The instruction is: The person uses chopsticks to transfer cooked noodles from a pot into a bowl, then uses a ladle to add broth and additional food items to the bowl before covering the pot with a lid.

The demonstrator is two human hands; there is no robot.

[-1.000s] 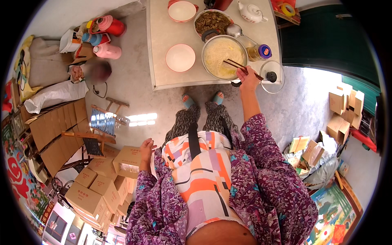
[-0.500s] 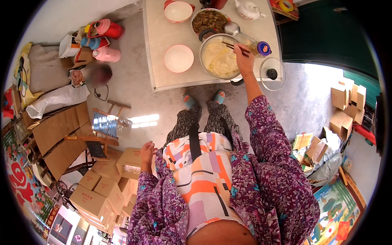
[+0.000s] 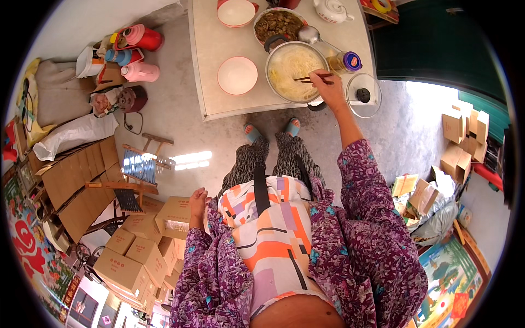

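Observation:
My right hand [image 3: 326, 87] grips a pair of dark chopsticks [image 3: 304, 80] over the right side of a two-handled pot [image 3: 268, 70]. The tips dip into pale noodles [image 3: 292, 61] in cloudy broth. Hanging low beside my waist, my left hand [image 3: 198, 201] has loosely curled fingers, with nothing visible in them. Left of the pot stands a white bowl with a pink rim [image 3: 237, 75]. A jar with a purple lid [image 3: 350, 62] lies to its right, near a glass lid with a black knob [image 3: 363, 95]. Behind the pot sit a ladle [image 3: 309, 34] and a dish of brown food [image 3: 279, 25].
On the table [image 3: 210, 104] are also a second bowl [image 3: 236, 12] and a white teapot [image 3: 333, 10]. Thermos flasks [image 3: 140, 71] and a folding chair [image 3: 139, 164] stand on the floor at left. Cardboard boxes [image 3: 124, 262] are stacked at lower left, with more boxes [image 3: 455, 164] at right.
My right hand has moved down and toward me with the chopsticks, from the pot's upper right to its lower right side. The noodles' surface looks different. My left hand stays by my waist.

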